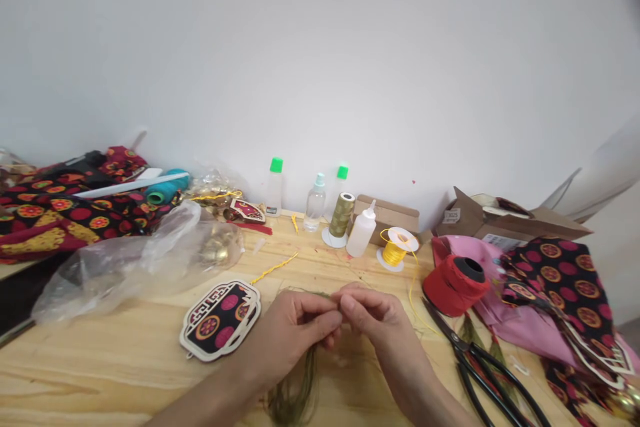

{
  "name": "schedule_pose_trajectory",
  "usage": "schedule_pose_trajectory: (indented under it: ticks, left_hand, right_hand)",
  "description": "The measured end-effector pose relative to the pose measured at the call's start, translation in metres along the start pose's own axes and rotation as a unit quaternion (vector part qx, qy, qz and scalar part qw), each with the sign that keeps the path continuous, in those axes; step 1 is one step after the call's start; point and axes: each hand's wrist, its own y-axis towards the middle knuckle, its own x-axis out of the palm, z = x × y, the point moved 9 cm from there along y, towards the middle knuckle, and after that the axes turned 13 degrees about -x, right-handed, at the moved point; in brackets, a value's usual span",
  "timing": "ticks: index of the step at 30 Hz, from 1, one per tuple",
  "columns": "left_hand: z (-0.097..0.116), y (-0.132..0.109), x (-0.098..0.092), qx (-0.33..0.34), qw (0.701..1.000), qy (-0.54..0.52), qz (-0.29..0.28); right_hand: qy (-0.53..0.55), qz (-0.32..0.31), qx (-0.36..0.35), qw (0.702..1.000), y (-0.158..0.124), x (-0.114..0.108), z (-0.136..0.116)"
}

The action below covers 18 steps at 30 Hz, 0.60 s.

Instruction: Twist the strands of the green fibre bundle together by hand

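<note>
My left hand (305,327) and my right hand (367,313) meet over the middle front of the table, fingertips pinched together. A bundle of olive-green thread (295,390) hangs below the left hand, its top hidden behind the fingers; the left hand is closed on it. My right thumb and forefinger are pinched close against the left fingertips, and what lies between them is too small to make out. Left of the hands lies a wooden-framed ornament (220,321) with dark patterned fabric and a yellow cord (273,268).
Black-handled scissors (480,360) and a red thread cone (456,285) lie at right. Behind stand a yellow cord spool (395,250), a white squeeze bottle (361,232), an olive thread cone (343,217) and a spray bottle (315,205). A plastic bag (125,263) lies left; pink cloth (515,320) lies right.
</note>
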Motion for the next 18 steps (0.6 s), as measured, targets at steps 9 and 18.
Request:
schedule_pose_trajectory:
  ticks: [9,18]
  left_hand:
    - [0.020,-0.013,-0.034,0.039,0.979,-0.143,0.139]
    - [0.042,-0.020,-0.069,0.097,0.770,-0.626,-0.071]
  right_hand:
    - [-0.068,-0.183,-0.076,0.978,-0.015,0.047,-0.007]
    - [-0.245,-0.350,-0.048,0.903,-0.014,0.019,-0.005]
